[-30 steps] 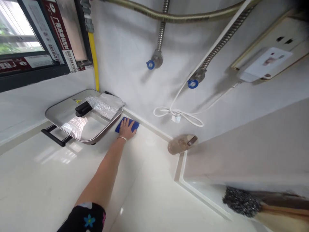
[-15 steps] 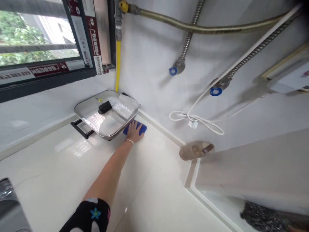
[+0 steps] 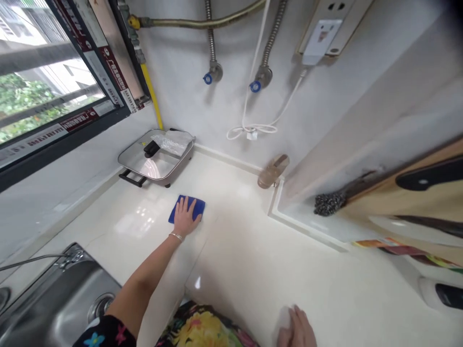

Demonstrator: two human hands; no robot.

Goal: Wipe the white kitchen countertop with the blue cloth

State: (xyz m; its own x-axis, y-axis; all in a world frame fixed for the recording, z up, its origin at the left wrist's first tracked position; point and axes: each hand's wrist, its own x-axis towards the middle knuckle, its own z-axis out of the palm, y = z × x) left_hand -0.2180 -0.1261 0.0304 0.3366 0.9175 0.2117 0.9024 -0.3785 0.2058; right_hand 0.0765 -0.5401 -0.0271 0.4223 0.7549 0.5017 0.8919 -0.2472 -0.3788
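My left hand [image 3: 185, 218] lies flat with fingers spread on a blue cloth [image 3: 198, 208], pressing it against the white countertop [image 3: 246, 250]. The cloth sticks out past the fingertips and on both sides. At the bottom edge, my right hand [image 3: 298, 330] rests on the countertop with its fingers stretched out, holding nothing that I can see; the lower part is cut off. Beyond the cloth, in the corner, stands a rectangular electric pan [image 3: 161, 166] with a glass lid and a clear plastic packet [image 3: 173, 143] on top.
A steel sink [image 3: 61, 299] is set in at the lower left. Against the back wall stands a brown holder [image 3: 272, 171]. To the right are a steel scourer [image 3: 330, 203] and a black-handled knife [image 3: 430, 174]. A white cord [image 3: 249, 129] hangs above.
My left hand has slid the blue cloth from beside the pan back toward me. The view has shifted, and my right hand and more of the sink now show.
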